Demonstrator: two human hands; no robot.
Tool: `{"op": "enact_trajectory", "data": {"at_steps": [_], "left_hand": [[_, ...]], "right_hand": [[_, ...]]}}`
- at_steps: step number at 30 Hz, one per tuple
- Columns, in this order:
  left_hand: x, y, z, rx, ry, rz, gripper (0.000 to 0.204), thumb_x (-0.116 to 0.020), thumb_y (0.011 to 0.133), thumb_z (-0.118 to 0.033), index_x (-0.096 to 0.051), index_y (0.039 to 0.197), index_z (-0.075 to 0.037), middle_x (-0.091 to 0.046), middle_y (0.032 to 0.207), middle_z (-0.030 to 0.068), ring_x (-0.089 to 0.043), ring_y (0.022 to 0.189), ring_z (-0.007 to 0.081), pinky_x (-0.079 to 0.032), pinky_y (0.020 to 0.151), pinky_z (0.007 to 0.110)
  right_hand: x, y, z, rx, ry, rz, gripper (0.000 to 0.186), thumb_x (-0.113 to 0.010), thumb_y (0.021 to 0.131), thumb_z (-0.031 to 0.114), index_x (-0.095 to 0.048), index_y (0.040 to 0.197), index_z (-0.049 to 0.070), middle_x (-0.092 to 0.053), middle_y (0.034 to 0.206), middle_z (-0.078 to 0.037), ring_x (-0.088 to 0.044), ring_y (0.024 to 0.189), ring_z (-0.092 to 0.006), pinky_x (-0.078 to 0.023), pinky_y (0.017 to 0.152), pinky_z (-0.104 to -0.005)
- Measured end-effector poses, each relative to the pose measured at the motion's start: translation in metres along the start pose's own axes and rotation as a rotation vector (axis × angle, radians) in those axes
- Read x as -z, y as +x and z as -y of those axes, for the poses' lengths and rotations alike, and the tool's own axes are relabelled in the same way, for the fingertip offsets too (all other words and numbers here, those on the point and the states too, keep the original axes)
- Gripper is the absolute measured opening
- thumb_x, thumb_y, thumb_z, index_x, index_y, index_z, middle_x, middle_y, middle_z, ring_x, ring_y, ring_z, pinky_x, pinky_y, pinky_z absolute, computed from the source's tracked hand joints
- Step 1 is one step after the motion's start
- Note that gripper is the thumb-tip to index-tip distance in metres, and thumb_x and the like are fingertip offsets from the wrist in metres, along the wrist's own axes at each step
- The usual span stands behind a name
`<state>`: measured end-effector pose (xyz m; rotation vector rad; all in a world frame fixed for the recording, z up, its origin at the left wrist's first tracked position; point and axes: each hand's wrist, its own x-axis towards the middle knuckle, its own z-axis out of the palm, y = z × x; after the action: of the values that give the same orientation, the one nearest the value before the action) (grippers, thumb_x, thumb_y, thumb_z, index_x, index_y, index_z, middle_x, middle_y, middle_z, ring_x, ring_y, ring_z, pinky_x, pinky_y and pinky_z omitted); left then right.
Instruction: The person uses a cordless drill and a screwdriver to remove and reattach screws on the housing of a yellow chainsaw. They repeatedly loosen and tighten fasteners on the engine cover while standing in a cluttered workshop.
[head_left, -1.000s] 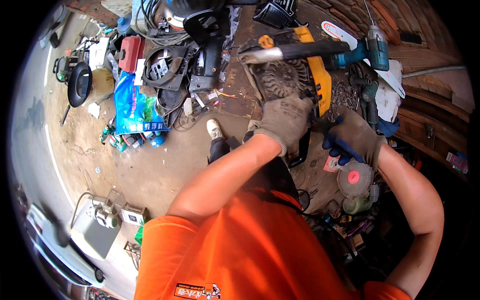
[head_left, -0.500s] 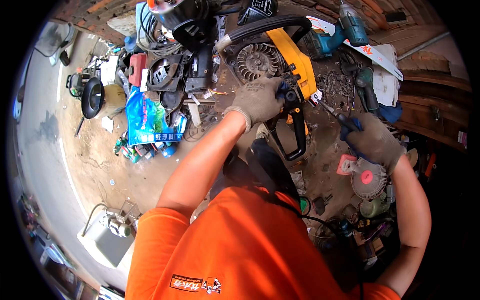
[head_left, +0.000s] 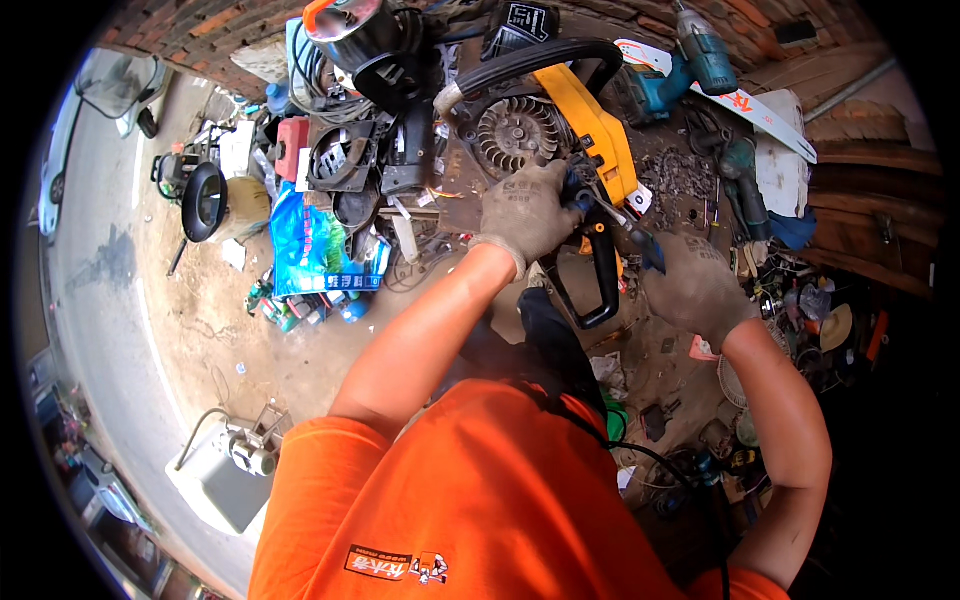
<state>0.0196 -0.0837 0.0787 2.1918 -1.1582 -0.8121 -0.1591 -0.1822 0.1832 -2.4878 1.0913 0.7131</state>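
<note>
A partly stripped chainsaw with a yellow body (head_left: 600,135) lies on the workbench, its finned flywheel (head_left: 518,135) exposed and its black front handle (head_left: 530,62) arching over the far side. My left hand (head_left: 525,205), in a grey-brown glove with blue fingertips, is closed on the chainsaw's near side, beside the flywheel. What the fingertips press on is partly hidden. My right hand (head_left: 695,285), gloved alike, grips a screwdriver (head_left: 638,236) by its dark handle. Its thin shaft points left to the chainsaw, close to my left fingertips and above the black rear handle (head_left: 603,285); the tip cannot be made out.
Beyond the chainsaw lie a teal cordless impact driver (head_left: 708,60), a white guide bar (head_left: 765,125) and a green-black power tool (head_left: 742,185). Loose machine parts (head_left: 345,155) crowd the left, above a blue bag (head_left: 312,245). Clutter, including a fan (head_left: 733,383), fills the lower right.
My right hand has moved left with the screwdriver, bringing its shaft in against the chainsaw near my left fingers. My left hand keeps its place on the chainsaw; the view has shifted slightly.
</note>
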Motion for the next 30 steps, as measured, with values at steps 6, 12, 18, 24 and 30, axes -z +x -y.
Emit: {"op": "enact_trajectory", "data": {"at_steps": [6,12,18,24,30], "left_hand": [[0.001,0.003,0.001,0.014,-0.011,0.012,0.042,-0.072,0.082,-0.036,-0.065,0.112,-0.008,-0.067,0.101,0.019,-0.066,0.101,0.0371,-0.052,0.086,0.049],[-0.004,0.007,0.01,-0.02,-0.07,0.016,0.041,-0.073,0.081,-0.034,-0.067,0.113,-0.01,-0.068,0.1,0.0187,-0.067,0.098,0.0372,-0.053,0.083,0.049],[0.001,0.008,0.012,-0.039,-0.094,0.008,0.04,-0.074,0.081,-0.034,-0.067,0.111,-0.009,-0.066,0.109,0.0161,-0.067,0.097,0.0376,-0.054,0.081,0.049],[-0.003,0.007,0.015,-0.091,-0.091,-0.022,0.034,-0.075,0.082,-0.035,-0.065,0.101,-0.009,-0.065,0.103,0.0149,-0.069,0.091,0.0376,-0.055,0.075,0.05],[-0.01,0.009,0.02,-0.114,-0.118,-0.068,0.03,-0.073,0.083,-0.035,-0.066,0.098,-0.009,-0.066,0.099,0.0142,-0.069,0.084,0.0365,-0.055,0.07,0.048]], "right_hand": [[-0.009,0.006,-0.003,0.395,-0.185,-0.304,0.021,-0.061,0.083,0.019,-0.062,0.09,-0.001,-0.065,0.093,-0.025,-0.065,0.088,-0.0416,-0.054,0.077,-0.0512],[-0.003,0.006,0.004,0.437,-0.257,-0.296,0.018,-0.064,0.083,0.014,-0.06,0.092,-0.001,-0.061,0.096,-0.026,-0.063,0.088,-0.0434,-0.053,0.075,-0.0515],[0.004,0.004,0.019,0.345,-0.347,-0.207,0.025,-0.063,0.08,0.018,-0.065,0.092,-0.004,-0.06,0.113,-0.029,-0.06,0.106,-0.0429,-0.052,0.083,-0.0503],[0.025,0.017,0.043,0.333,-0.367,0.024,0.032,-0.061,0.078,0.011,-0.062,0.105,-0.007,-0.057,0.116,-0.03,-0.053,0.113,-0.0513,-0.043,0.1,-0.0554],[0.021,0.035,0.064,0.388,-0.707,0.104,0.032,-0.059,0.081,0.017,-0.069,0.102,-0.004,-0.064,0.11,-0.026,-0.062,0.104,-0.04,-0.05,0.086,-0.0462]]}}
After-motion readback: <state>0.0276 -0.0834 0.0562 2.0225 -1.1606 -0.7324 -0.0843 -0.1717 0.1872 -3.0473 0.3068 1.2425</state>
